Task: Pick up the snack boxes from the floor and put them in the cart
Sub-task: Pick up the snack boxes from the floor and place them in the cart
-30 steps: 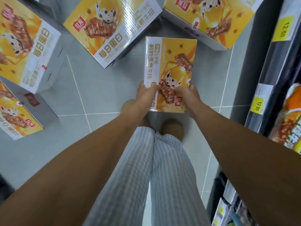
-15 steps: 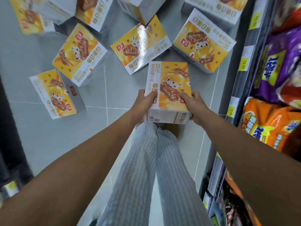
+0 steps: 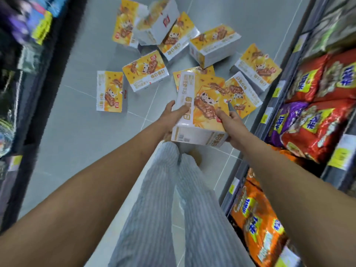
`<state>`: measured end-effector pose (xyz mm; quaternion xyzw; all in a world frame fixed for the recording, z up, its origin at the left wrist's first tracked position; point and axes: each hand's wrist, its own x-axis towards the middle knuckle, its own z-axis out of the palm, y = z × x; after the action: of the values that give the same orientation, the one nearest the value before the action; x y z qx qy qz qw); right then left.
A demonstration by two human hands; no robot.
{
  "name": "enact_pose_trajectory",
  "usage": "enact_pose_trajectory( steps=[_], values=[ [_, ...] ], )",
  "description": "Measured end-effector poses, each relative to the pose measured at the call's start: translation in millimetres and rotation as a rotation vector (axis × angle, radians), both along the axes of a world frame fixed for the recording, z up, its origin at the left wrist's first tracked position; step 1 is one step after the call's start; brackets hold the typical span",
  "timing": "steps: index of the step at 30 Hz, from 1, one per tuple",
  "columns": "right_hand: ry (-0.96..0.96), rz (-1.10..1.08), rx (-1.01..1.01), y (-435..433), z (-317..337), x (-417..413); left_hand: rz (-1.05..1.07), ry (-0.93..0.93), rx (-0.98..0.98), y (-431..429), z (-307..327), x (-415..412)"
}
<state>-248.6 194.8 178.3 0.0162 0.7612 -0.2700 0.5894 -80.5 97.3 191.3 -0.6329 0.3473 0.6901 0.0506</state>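
Snack box (image 3: 204, 105) held above floor (image 3: 77, 132), long axis running away from body. Left hand (image 3: 173, 114) gripped its left edge, right hand (image 3: 232, 122) its right edge, both equally near. Cart not in view.

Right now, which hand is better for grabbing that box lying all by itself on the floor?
Probably the left hand. The lone box lies left of the held box, on that hand's side. The right hand grips the held box's opposite edge and would have to cross over.
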Motion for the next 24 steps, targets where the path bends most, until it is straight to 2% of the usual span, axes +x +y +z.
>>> enact_pose_trajectory(
  steps=[4, 9, 11, 17, 24],
  values=[
    [-0.103, 0.104, 0.001, 3.1, 45.2, 33.1, 0.083, 0.026, -0.003, 15.0, 53.3, 41.4],
    [-0.307, 0.209, 0.0, -6.3, 101.2, 98.9, 0.266, 0.028, -0.021, 38.0, 105.5, 130.8],
    [-0.33, 0.253, 0.005, -10.0, 117.1, 125.7, 0.322, 0.043, -0.021, 50.3, 120.9, 163.5],
    [-0.179, 0.503, -0.052, -11.0, 165.8, 231.9, 0.418, 0.026, -0.074, 88.5, 167.6, 264.5],
    [0.031, 0.844, -0.11, 21.7, 206.1, 389.8, 0.613, 0.036, -0.159, 178.8, 214.3, 414.9]
  ],
)
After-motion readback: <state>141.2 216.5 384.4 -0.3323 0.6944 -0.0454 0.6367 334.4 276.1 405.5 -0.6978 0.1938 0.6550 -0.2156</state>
